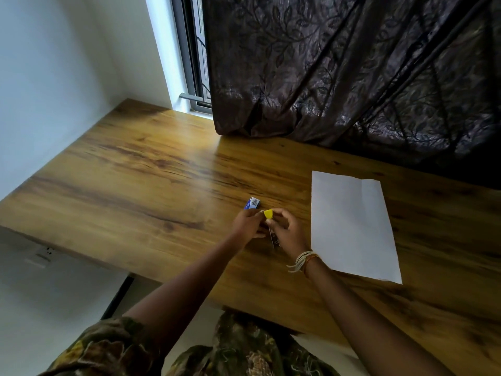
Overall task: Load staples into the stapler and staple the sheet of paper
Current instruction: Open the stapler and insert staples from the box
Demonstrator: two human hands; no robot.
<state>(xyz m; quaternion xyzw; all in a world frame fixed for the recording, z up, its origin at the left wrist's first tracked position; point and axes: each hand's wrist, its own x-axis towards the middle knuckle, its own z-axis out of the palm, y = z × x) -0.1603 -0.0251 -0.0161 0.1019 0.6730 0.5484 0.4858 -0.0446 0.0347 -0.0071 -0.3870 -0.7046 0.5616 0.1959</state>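
A small stapler (272, 229) with a yellow top and a metal body stands tilted between both hands above the wooden table (151, 180). My right hand (288, 230) grips its right side. My left hand (248, 223) pinches at its upper part near the yellow cap; whether it holds staples is hidden by the fingers. A small blue staple box (252, 203) lies on the table just beyond my left hand. The white sheet of paper (349, 226) lies flat to the right of my right hand, creased near its far end.
A dark patterned curtain (352, 71) hangs over the table's far edge on the right. A window frame (196, 63) and a white wall (54, 77) stand at the left. The table's left edge drops off near a wall socket (44, 253).
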